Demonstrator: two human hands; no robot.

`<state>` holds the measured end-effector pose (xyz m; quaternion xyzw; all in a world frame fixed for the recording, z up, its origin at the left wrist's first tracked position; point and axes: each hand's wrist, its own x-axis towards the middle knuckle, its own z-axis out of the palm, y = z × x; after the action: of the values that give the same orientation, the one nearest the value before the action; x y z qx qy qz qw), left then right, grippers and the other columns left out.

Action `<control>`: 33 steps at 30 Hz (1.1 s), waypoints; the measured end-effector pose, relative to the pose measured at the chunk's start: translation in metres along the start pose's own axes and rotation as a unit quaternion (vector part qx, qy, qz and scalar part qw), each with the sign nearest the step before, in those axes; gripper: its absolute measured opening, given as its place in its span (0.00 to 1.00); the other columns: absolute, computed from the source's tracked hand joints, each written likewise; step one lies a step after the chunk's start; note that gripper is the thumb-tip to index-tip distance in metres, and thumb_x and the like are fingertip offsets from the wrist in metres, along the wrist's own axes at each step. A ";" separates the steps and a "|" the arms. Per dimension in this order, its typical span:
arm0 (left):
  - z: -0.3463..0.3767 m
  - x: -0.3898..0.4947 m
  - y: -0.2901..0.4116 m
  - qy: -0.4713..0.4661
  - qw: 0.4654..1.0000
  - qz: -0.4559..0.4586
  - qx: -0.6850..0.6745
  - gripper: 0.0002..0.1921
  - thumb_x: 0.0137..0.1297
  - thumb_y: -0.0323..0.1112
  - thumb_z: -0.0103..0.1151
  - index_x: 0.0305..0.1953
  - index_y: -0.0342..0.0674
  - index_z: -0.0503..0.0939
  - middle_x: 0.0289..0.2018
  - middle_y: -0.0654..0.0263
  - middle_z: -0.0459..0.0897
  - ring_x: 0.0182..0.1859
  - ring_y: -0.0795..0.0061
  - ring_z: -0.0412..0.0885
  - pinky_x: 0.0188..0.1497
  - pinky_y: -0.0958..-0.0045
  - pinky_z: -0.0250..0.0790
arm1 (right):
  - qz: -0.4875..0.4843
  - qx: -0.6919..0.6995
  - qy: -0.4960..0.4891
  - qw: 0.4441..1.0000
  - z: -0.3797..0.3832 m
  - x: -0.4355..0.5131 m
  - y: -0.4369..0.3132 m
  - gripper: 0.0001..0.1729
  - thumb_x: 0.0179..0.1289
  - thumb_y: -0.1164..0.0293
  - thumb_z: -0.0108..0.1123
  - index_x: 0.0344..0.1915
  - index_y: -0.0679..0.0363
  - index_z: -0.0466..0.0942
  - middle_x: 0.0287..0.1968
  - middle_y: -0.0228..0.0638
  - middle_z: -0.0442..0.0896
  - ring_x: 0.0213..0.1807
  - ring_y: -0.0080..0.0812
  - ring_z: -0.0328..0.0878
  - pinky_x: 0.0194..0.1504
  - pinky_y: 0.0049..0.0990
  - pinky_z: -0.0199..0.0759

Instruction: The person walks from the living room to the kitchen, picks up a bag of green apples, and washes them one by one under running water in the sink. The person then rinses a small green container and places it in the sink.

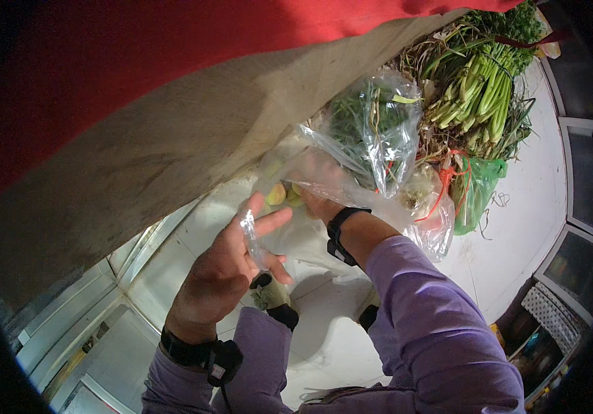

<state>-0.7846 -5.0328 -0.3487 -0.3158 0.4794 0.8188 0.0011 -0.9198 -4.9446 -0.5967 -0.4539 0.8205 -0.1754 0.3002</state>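
A clear plastic bag (301, 238) hangs wide open in front of me, with a few yellow-green round pieces of produce (276, 194) inside. My left hand (234, 253) is at its left side, fingers spread, with a fold of the film looped across them. My right hand (319, 173) reaches down into the bag, seen blurred through the plastic beside the produce; whether its fingers hold anything is hidden. Both wrists wear black straps with small devices.
To the upper right on the white tiled floor (508, 243) lie a bunch of celery (482, 98), a clear bag of leafy greens (374, 124), a red-tied clear bag (425, 202) and a green bag (480, 191). A brownish board-like surface (182, 134) slants across the upper left, under red cloth (172, 41).
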 end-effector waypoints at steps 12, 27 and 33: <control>0.004 -0.021 0.009 0.068 0.994 -0.012 -0.082 0.45 0.57 0.50 0.59 0.68 0.36 0.47 0.65 0.43 0.55 0.58 0.55 0.67 0.65 0.54 0.48 | -0.007 0.006 -0.096 0.995 -0.061 -0.069 0.006 0.27 0.49 0.53 0.63 0.48 0.53 0.76 0.47 0.46 0.77 0.44 0.39 0.73 0.49 0.34 0.68; 0.206 -0.096 0.103 0.012 0.946 -0.262 -0.192 0.30 0.62 0.47 0.49 0.65 0.48 0.59 0.59 0.60 0.66 0.59 0.60 0.65 0.55 0.42 0.61 | 0.211 0.868 -0.035 0.448 -0.329 -0.433 -0.032 0.41 0.58 0.41 0.51 0.58 0.63 0.62 0.47 0.44 0.75 0.46 0.44 0.78 0.31 0.33 0.80; 0.372 -0.129 0.122 -0.183 0.880 -0.350 -0.265 0.31 0.59 0.44 0.53 0.62 0.40 0.60 0.54 0.59 0.69 0.51 0.59 0.70 0.55 0.46 0.63 | 0.232 0.887 0.094 0.387 -0.418 -0.609 -0.043 0.41 0.57 0.40 0.52 0.58 0.61 0.63 0.48 0.46 0.75 0.46 0.49 0.78 0.30 0.34 0.80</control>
<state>-0.9104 -4.7677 -0.0593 -0.2956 0.0943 0.9048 0.2918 -0.9162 -4.4430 -0.0531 0.2977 0.2958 -0.7690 0.4823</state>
